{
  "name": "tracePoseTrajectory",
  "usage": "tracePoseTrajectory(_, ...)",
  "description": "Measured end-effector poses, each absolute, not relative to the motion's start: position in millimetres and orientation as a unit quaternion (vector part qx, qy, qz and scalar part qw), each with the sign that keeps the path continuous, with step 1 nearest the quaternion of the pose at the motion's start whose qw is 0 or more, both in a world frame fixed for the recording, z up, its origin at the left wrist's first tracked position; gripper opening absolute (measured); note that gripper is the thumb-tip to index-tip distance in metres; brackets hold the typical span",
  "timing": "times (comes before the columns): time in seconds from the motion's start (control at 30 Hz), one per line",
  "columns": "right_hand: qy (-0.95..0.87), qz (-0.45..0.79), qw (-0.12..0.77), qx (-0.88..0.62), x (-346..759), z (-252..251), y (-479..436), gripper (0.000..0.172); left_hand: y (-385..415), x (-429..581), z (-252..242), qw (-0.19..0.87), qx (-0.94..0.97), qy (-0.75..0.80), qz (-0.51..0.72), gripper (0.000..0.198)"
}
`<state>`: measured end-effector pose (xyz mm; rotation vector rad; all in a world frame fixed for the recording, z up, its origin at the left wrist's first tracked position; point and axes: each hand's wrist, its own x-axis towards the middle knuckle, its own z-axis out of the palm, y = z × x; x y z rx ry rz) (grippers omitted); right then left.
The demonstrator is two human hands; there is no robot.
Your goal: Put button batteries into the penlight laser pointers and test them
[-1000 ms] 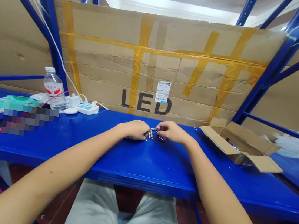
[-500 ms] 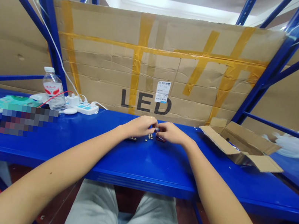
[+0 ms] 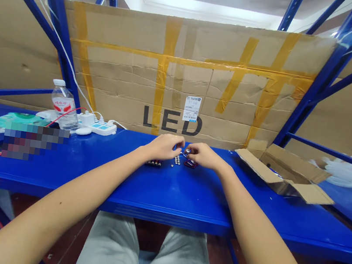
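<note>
From my head view, I have both bare arms stretched forward, the left forearm (image 3: 62,203) and right forearm (image 3: 257,228) slanting inward from the lower corners. Both wrists bend inward, bringing the hands close together without touching. My left hand (image 3: 164,146) arches, fingers curled down, thumb beneath the index finger. My right hand (image 3: 204,155) holds a thumb-and-finger pinch, fingertips aimed at the left.

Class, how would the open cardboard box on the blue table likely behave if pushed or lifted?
The cardboard box would probably slide rather than tip, since it sits low and wide on the blue table. Its thin, splayed flaps would likely bend if gripped.
</note>
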<state>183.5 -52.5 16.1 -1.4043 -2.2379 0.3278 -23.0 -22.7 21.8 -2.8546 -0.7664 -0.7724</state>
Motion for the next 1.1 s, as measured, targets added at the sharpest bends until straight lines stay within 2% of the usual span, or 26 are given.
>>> tracePoseTrajectory(0.17, -0.819, 0.117, 0.227, -0.514, 182.7, 16.8, -53.9, 0.017, -29.5, -28.2, 28.5, 0.062, -0.954, -0.279, -0.09, 0.019)
tracePoseTrajectory(0.33, -0.816, 0.125, 0.224, -0.518, 182.1, 15.8, -54.1, 0.014, -36.5, -25.1, 26.9, 0.068, -0.952, -0.299, -0.016, 0.021)
tracePoseTrajectory(0.53, -0.815, 0.139, 0.22, -0.517, 180.5, 16.0, -55.2, 0.013, -37.8, -20.0, 22.8, 0.067, -0.952, -0.299, 0.006, 0.017)
tracePoseTrajectory(0.8, -0.815, 0.151, 0.229, -0.511, 179.8, 16.4, -55.5, 0.013, -35.3, -22.5, 23.0, -0.032, -0.954, -0.297, 0.004, 0.013)
tracePoseTrajectory(0.9, -0.814, 0.149, 0.232, -0.51, 180.5, 15.6, -54.7, 0.011, -30.0, -22.6, 20.0, -0.026, -0.96, -0.278, -0.031, 0.012)
tracePoseTrajectory(1.1, -0.812, 0.162, 0.243, -0.505, 180.3, 14.1, -54.5, 0.006, -15.0, -16.8, 11.9, 0.034, -0.925, -0.245, -0.29, 0.02)
